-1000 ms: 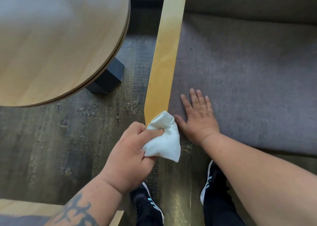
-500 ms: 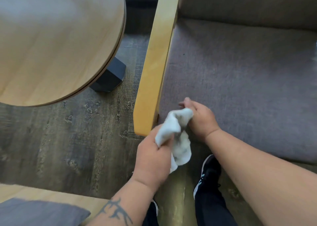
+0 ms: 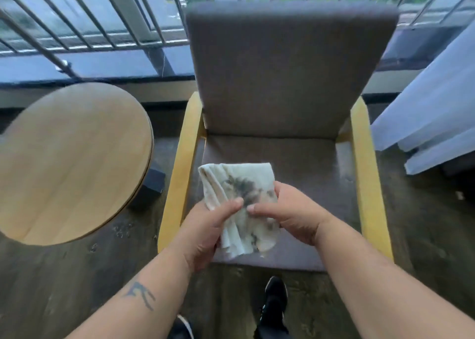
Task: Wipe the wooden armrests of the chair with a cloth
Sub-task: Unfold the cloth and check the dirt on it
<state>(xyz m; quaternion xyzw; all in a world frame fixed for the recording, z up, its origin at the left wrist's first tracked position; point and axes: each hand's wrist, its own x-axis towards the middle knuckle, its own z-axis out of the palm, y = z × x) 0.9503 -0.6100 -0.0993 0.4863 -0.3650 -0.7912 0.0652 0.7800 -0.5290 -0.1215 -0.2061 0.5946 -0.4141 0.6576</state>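
A white cloth [image 3: 232, 182] with dark dirt stains is spread out above the chair's grey seat cushion [image 3: 303, 158]. My left hand [image 3: 205, 233] grips its lower left part and my right hand [image 3: 293, 215] pinches its right edge. The chair's left wooden armrest [image 3: 180, 166] runs just left of my left hand. Its right wooden armrest [image 3: 367, 174] lies well to the right of my right hand. Neither hand touches an armrest.
A round wooden table [image 3: 72, 164] stands close to the chair's left side. A pale curtain [image 3: 431, 117] hangs at the right. A railing and window [image 3: 102, 17] are behind the chair's grey backrest [image 3: 285, 66]. My dark shoes [image 3: 275, 300] stand on the wood-look floor.
The view has risen from the left armrest's front end to the whole chair. The cloth came off the armrest and both hands now hold it unfolded over the seat.
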